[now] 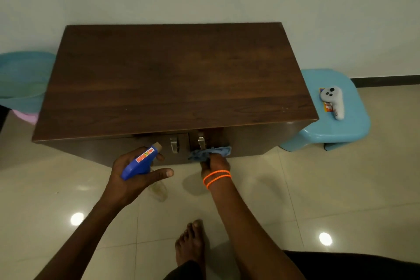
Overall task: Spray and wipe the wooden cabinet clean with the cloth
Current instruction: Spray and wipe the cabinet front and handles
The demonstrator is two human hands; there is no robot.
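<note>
Nearest me, the left hand (134, 171) has its grip wrapped round the blue spray bottle (142, 162) while the right hand (214, 163) presses the bunched blue cloth (210, 153) against the wooden cabinet (175, 79) front below the right door handle (201, 142), so wiping looks underway, the top's state unclear.

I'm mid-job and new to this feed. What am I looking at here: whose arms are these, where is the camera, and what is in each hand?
There is no machine: a person works with bare hands, and the single camera sits on their head, looking forward and down. The left hand holds a blue spray bottle, nozzle toward the front of the wooden cabinet. The right hand presses a blue cloth against the cabinet front, just below a metal door handle. The cabinet top carries nothing. On the right a blue stool carries a white controller.
</note>
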